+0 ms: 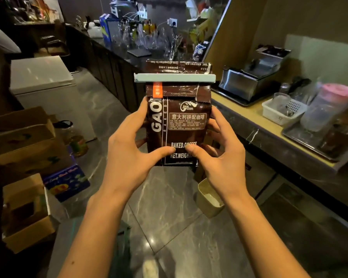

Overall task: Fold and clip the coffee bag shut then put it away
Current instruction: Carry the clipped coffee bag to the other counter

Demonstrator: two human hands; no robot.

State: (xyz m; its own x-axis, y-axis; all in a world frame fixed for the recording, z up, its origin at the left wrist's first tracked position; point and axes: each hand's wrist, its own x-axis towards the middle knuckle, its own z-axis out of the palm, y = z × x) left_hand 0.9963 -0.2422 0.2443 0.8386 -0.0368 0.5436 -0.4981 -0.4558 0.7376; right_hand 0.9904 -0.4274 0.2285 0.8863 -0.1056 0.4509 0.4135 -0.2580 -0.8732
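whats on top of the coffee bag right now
A pale blue-grey clip clamps across the folded top of the coffee bag, with a flap of bag sticking up above it. The contents are hidden.

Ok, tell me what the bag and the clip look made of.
Bag: seems glossy foil or plastic laminate; it creases sharply at the fold and catches glints. Clip: looks like matte pale plastic, a smooth, straight bar. Both hands grip the bag.

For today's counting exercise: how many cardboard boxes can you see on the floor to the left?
2. One open cardboard box sits at the lower left; a second cardboard box stands above it in the picture, farther away. The dark corner may hide others.
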